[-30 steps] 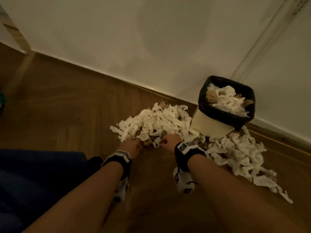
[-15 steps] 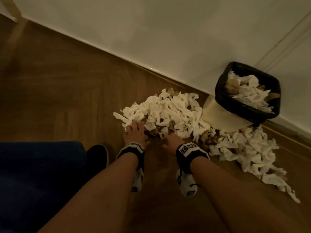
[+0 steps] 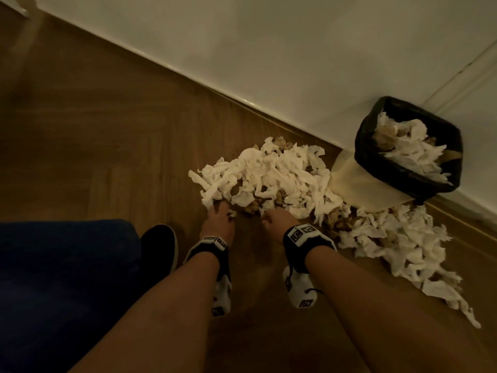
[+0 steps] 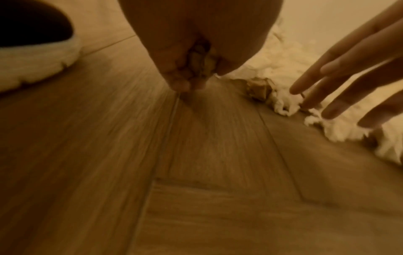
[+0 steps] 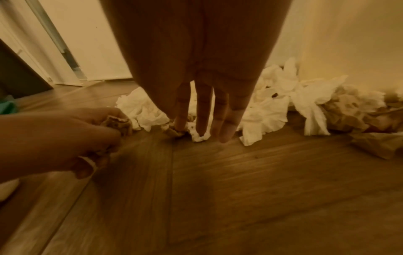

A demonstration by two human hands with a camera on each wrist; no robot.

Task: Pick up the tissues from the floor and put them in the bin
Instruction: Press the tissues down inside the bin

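From the head view both hands reach the tissues point(image 3: 271, 176) heaped on the floor point(image 3: 107, 146) beside the bin point(image 3: 376, 154), the left wrist view shows the left hand point(image 4: 196, 51) with its grip clamped on a brown wad point(image 4: 200, 60), and the right wrist view shows the right hand point(image 5: 202, 77) with straight fingers point(image 5: 201, 110) apart touching tissues.

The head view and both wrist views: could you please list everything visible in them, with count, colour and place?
tissues: one large pile, white with brown crumpled pieces, on the floor beside the bin.
bin: one, cream with a black liner, against the wall, part-filled with tissues.
floor: wooden, brown.
wall: white, behind the pile.
shoe: one, black with a white sole, left of the hands.
left hand: grips brown crumpled paper at the pile's near edge.
right hand: fingers straight, reaching into the pile.
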